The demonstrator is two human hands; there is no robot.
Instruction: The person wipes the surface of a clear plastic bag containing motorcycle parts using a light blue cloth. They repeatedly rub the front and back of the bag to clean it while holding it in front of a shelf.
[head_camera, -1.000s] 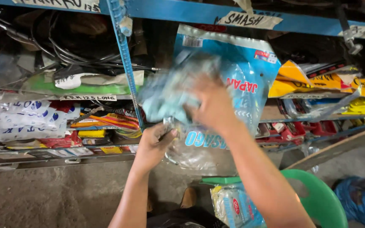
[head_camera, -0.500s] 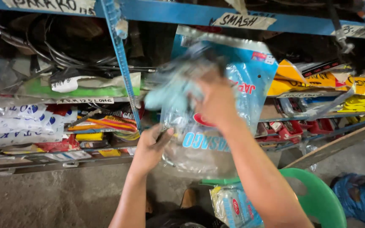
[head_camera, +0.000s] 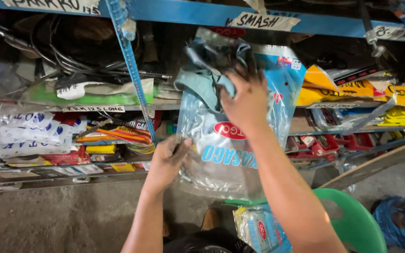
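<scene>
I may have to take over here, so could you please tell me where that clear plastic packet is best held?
Probably by its lower left edge, from the left, where the left hand already pinches the clear plastic packet. It hangs upright and limp, and the right hand with the pale cloth occupies its top.

A clear plastic bag (head_camera: 226, 150) with blue print hangs upright, crumpled at top.

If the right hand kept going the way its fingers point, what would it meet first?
The right hand points up and away, pressing a pale blue cloth against the clear plastic package; beyond, probably the blue shelf rail, though depth is unclear.
</scene>
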